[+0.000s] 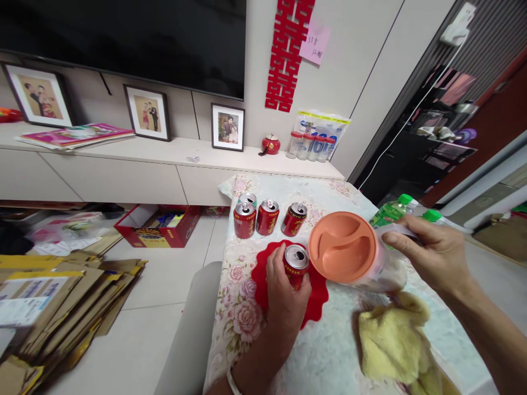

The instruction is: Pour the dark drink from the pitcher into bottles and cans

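Note:
My left hand (286,291) is wrapped round an opened red can (296,258) over a scalloped red mat (261,293). In my right hand (432,249) is the handle of a clear pitcher (385,271), tilted to the left, with its orange lid (343,247) beside the can. What the pitcher holds is blurred. Behind the mat stand more red cans (267,218), with a greenish can (247,198) partly hidden among them. A yellow cloth (391,343) lies below the pitcher.
Green-capped bottles (391,211) stand behind my right hand. The flowered tablecloth (242,318) covers the table. Glass jars (304,147) and picture frames (228,127) line the cabinet. Flattened cardboard (74,307) and a red box (158,233) are on the floor at left.

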`<state>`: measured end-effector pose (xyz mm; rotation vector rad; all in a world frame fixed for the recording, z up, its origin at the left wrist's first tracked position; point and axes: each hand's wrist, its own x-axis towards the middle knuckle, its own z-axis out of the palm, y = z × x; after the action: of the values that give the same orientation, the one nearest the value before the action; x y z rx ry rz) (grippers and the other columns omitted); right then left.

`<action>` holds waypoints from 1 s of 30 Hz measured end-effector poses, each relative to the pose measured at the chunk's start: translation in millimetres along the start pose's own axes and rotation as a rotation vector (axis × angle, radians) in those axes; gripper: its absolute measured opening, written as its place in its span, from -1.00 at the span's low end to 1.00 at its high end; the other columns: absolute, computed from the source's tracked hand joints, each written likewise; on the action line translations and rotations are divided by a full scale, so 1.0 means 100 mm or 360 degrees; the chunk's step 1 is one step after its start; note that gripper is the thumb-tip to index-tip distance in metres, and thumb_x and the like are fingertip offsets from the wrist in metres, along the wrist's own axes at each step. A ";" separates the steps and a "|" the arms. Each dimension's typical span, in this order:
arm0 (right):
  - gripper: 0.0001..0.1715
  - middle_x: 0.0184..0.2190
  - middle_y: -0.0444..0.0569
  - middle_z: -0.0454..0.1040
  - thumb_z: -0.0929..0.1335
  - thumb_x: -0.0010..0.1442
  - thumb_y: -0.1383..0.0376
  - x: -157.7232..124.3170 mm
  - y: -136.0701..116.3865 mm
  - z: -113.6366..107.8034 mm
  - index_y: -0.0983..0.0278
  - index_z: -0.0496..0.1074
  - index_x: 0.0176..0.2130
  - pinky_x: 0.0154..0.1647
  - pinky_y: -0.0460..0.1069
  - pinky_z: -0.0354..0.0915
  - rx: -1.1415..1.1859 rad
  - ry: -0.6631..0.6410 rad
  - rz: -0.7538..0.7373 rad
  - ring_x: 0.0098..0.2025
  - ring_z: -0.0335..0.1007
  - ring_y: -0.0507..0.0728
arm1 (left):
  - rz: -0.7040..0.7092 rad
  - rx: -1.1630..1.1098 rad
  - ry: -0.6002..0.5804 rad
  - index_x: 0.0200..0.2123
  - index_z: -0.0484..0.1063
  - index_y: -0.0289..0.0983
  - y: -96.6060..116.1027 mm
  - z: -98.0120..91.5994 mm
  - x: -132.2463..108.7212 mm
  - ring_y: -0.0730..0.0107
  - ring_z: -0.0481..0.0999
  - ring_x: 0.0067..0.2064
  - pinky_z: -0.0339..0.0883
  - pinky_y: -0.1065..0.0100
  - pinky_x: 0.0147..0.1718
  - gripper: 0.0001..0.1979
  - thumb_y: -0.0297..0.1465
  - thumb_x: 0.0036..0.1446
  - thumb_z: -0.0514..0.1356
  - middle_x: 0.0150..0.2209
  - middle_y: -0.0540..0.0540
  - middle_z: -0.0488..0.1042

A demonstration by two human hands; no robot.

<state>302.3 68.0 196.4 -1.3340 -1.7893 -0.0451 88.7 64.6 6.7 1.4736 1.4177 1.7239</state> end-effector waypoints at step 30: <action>-0.41 -0.68 -0.22 0.21 0.53 0.20 -0.09 0.11 -0.08 0.01 0.25 0.45 -0.58 -0.65 -0.12 0.02 -0.0068 -0.0163 -0.0110 -0.63 0.06 -0.06 | 0.0078 0.0052 0.0039 0.31 0.32 -0.21 0.03 0.01 0.01 -0.11 0.55 0.23 0.50 -0.18 0.24 -0.28 -0.58 0.05 0.27 0.17 -0.30 0.51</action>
<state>294.9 73.3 206.0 -1.3250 -1.9298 -0.0535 89.8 64.8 9.5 1.5210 1.4399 1.7620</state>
